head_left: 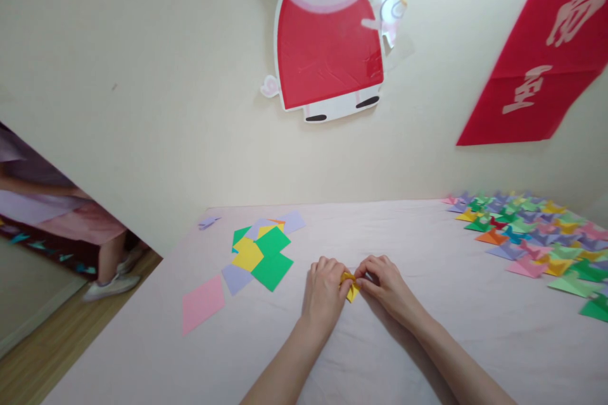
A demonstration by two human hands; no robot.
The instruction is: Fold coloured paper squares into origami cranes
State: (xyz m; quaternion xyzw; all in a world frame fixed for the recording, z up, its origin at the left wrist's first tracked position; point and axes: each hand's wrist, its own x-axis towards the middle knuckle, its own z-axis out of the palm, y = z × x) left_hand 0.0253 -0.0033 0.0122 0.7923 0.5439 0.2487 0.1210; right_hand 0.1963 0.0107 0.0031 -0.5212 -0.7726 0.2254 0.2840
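A small folded piece of yellow paper (352, 292) is held between my hands just above or on the cloth-covered table (380, 354); the exact contact is hard to see. My left hand (325, 283) grips its left side, thumb and fingers pinched together. On the other side, my right hand (386, 280) pinches the paper's right edge with thumb and forefinger. Fingers hide much of its upper part. Left of my hands lie loose paper squares in green (273, 271), yellow (247, 254), purple and pink (203, 304), some overlapping.
Rows of folded paper figures (551, 237) in many colours cover the table's right side. A small purple folded paper (208, 223) lies at the back left. The wall behind bears a pig cutout (330, 50) and a red banner (532, 63). Another person (71, 202) is at far left.
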